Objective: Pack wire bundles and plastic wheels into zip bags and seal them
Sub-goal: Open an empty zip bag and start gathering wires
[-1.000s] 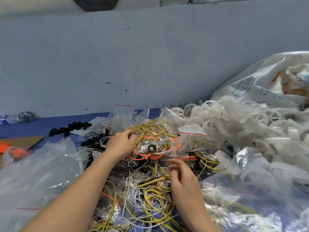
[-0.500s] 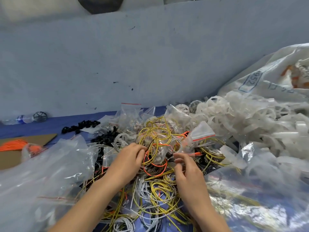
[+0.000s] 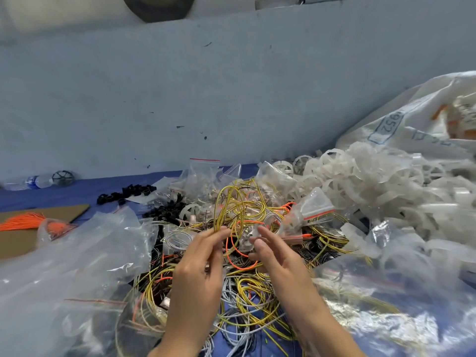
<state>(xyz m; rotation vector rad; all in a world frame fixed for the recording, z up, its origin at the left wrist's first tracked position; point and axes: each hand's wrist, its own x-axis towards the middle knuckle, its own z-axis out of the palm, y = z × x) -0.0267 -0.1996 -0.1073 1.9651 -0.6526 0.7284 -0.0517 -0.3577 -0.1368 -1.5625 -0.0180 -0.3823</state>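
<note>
Head view: left hand (image 3: 198,264) pinches a yellow wire bundle (image 3: 228,202) at its fingertips, loops standing up above the wire heap (image 3: 247,292). Right hand (image 3: 279,258) is just beside it, fingers extended and spread over a small clear bag and orange wire; cannot tell whether it grips anything. Zip bag (image 3: 313,206) with red strip lies just right of the loops. Plastic wheels (image 3: 360,176) are piled far right.
</note>
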